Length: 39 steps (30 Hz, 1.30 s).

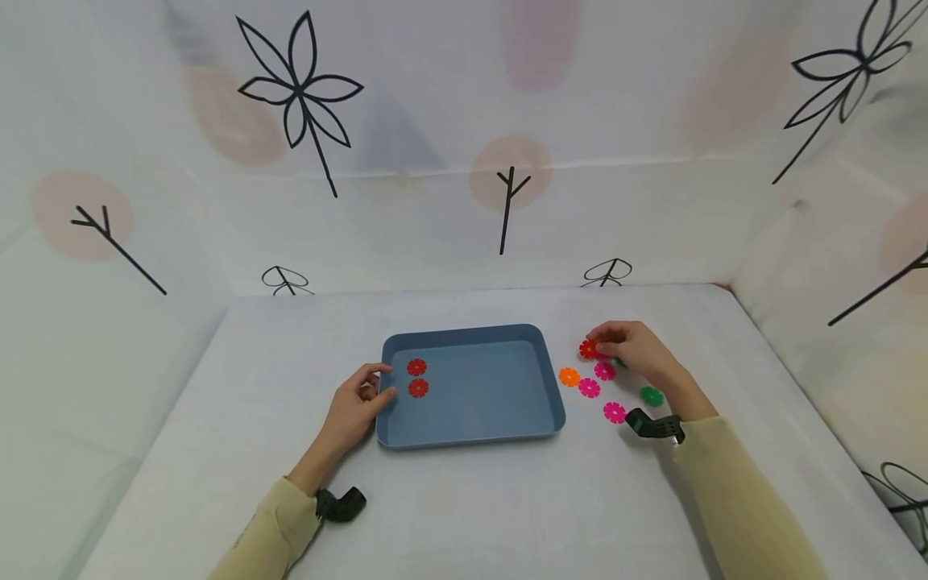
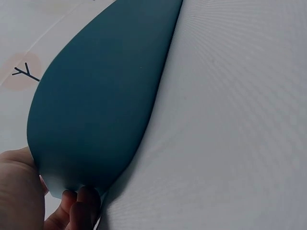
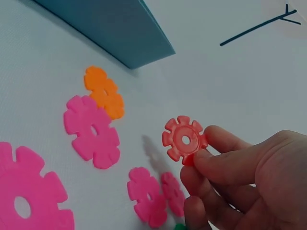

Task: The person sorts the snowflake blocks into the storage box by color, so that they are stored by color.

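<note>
My right hand (image 1: 632,349) pinches a red notched plastic interlocking disc (image 3: 180,139) between thumb and fingertips, above the table and right of the blue tray (image 1: 482,419). In the right wrist view the disc faces the camera, its centre hole showing. My left hand (image 1: 355,407) holds the tray's left rim, fingertips and thumb at the edge; the left wrist view shows its fingers (image 2: 85,206) against the tray's end. Two red discs, an upper one (image 1: 416,367) and a lower one (image 1: 418,388), lie inside the tray near its left side.
Right of the tray lie an orange disc (image 1: 569,377), several pink discs (image 1: 615,412) and a green disc (image 1: 652,396). Another green piece shows partly under my right hand. White cloth covers the table (image 1: 464,515), and patterned fabric walls (image 1: 435,225) stand behind and beside it.
</note>
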Each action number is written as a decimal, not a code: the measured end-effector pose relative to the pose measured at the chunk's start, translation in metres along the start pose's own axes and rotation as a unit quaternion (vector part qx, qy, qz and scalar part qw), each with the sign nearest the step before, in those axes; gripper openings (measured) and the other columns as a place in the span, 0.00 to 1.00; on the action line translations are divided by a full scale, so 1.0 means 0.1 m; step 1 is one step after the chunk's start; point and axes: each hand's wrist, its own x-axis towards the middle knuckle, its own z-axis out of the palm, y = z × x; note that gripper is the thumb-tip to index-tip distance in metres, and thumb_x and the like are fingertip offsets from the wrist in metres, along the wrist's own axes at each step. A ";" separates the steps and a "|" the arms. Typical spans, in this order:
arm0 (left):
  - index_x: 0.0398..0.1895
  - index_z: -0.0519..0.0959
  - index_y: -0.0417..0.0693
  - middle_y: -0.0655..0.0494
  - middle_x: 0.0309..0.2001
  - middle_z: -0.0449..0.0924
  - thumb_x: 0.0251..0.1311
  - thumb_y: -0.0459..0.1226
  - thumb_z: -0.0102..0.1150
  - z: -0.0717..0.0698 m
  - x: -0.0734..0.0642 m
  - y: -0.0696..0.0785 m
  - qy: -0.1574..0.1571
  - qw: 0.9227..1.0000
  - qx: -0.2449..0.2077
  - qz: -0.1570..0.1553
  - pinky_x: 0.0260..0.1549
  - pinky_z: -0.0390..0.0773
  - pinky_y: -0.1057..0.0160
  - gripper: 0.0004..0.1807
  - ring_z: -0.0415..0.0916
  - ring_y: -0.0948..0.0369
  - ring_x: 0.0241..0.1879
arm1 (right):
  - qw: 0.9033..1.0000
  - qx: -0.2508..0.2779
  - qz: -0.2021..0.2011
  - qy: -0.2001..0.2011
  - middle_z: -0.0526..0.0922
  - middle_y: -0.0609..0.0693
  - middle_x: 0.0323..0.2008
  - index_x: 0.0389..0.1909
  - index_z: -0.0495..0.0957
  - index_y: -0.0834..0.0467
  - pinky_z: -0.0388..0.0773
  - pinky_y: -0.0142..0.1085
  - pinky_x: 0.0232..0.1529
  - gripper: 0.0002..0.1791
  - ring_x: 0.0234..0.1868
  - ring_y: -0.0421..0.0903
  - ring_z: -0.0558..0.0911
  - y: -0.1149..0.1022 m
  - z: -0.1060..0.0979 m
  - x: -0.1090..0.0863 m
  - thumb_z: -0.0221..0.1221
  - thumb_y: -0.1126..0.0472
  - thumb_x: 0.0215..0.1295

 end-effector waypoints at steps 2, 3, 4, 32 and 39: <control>0.56 0.76 0.33 0.49 0.33 0.69 0.64 0.30 0.63 0.00 0.00 -0.01 -0.002 1.000 0.000 0.000 0.25 0.65 0.67 0.18 0.64 0.61 0.23 | 1.000 -0.002 -0.006 -0.001 0.76 0.62 0.53 0.56 0.77 0.62 0.74 0.42 0.48 0.14 0.53 0.57 0.72 -0.02 -0.01 -0.01 0.56 0.65 0.72; 0.56 0.76 0.33 0.49 0.33 0.69 0.64 0.30 0.63 0.01 0.00 -0.02 -0.003 1.000 0.000 0.000 0.25 0.65 0.67 0.18 0.64 0.61 0.23 | 1.000 -0.001 -0.010 -0.002 0.77 0.62 0.53 0.56 0.77 0.62 0.75 0.42 0.48 0.14 0.52 0.57 0.73 -0.04 -0.01 -0.01 0.56 0.65 0.72; 0.56 0.76 0.33 0.49 0.33 0.69 0.64 0.30 0.63 0.02 0.01 -0.06 -0.002 1.000 -0.001 -0.001 0.25 0.65 0.67 0.18 0.64 0.61 0.23 | 1.000 0.000 -0.016 -0.003 0.77 0.62 0.53 0.56 0.77 0.62 0.75 0.41 0.47 0.15 0.52 0.57 0.73 -0.06 -0.01 -0.02 0.56 0.65 0.72; 0.56 0.76 0.33 0.50 0.32 0.70 0.64 0.30 0.63 0.01 0.03 -0.05 -0.004 1.000 0.006 0.009 0.25 0.65 0.67 0.18 0.62 0.63 0.22 | 0.993 0.032 -0.100 -0.045 0.83 0.57 0.44 0.49 0.81 0.60 0.74 0.53 0.53 0.11 0.47 0.57 0.80 -0.82 0.39 0.21 0.56 0.67 0.69; 0.56 0.76 0.33 0.50 0.32 0.69 0.63 0.30 0.64 0.00 0.01 0.01 -0.005 1.000 0.000 0.009 0.25 0.65 0.67 0.18 0.63 0.63 0.22 | 0.989 0.034 -0.124 -0.067 0.83 0.57 0.43 0.47 0.83 0.61 0.77 0.43 0.46 0.10 0.43 0.54 0.79 -1.06 0.62 0.26 0.57 0.68 0.68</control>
